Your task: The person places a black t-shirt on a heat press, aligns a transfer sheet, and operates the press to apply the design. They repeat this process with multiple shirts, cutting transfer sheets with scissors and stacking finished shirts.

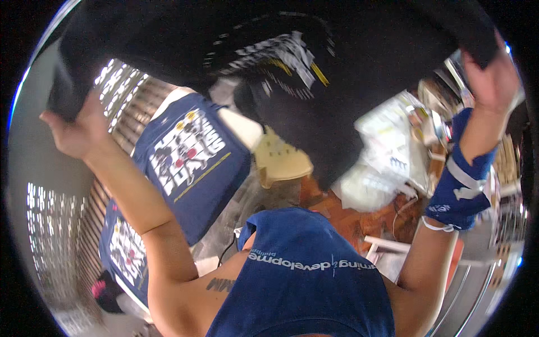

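Two hands spread a black shirt [359, 84] across twelve o'clock in the head view: the left hand [84, 126], between nine and ten, and the right hand [491, 81], near two, look curled closed on its edges, though blurred. Level, even tension should flatten it, clear of the blue shirt [196, 168] at ten.

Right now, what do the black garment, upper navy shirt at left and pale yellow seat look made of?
Black garment: fabric, matte, probably a knit; it sags between its raised sides, but blur hides the weave.
Upper navy shirt: fabric too, smooth and matte, lying flat on a pale board; fibre unclear.
Pale yellow seat: likely moulded plastic; even colour, rounded edges, small openings.
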The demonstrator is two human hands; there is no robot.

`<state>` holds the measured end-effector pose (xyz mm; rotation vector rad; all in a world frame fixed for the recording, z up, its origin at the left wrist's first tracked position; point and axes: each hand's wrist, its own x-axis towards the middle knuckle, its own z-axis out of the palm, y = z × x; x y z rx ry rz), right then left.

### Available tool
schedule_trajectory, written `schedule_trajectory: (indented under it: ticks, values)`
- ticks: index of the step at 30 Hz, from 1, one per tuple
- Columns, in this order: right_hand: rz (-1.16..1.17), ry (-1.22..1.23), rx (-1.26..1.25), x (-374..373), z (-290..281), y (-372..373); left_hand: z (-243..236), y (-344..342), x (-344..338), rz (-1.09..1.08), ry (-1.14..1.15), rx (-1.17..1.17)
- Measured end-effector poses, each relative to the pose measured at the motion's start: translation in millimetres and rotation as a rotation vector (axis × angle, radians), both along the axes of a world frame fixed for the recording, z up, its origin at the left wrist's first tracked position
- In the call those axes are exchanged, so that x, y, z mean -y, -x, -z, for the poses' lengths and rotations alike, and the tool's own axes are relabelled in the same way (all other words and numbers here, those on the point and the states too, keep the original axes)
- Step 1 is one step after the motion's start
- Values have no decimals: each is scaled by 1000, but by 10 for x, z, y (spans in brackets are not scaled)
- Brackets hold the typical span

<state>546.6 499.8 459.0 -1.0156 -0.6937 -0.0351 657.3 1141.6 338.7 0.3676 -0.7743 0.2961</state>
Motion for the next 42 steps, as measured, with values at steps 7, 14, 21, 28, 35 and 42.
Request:
schedule_trajectory:
  ticks: [7,14,21,28,35,42]
  values:
    - [143,-14,-480,-2103,1576,-1611,525,1338,-1861,-793,-178,-620]
    - [-98,85,-955,-2729,3579,-1376,2419,2602,-2004,-816,-232,-1056]
    - [-145,1339,-758,-2146,5544,-808,3566,2941,-1263,-1380,-2314,-1785]
    - [-155,1666,-620,-1347,6279,-729,3655,-273,472,-750,-1449,-793]
    - [120,1361,-893,-523,6150,-722,5101,-3446,1883,-629,-1225,-1343]
    - [62,1133,-982,-131,5703,-899,5380,-3709,1739,-247,-1003,-1576]
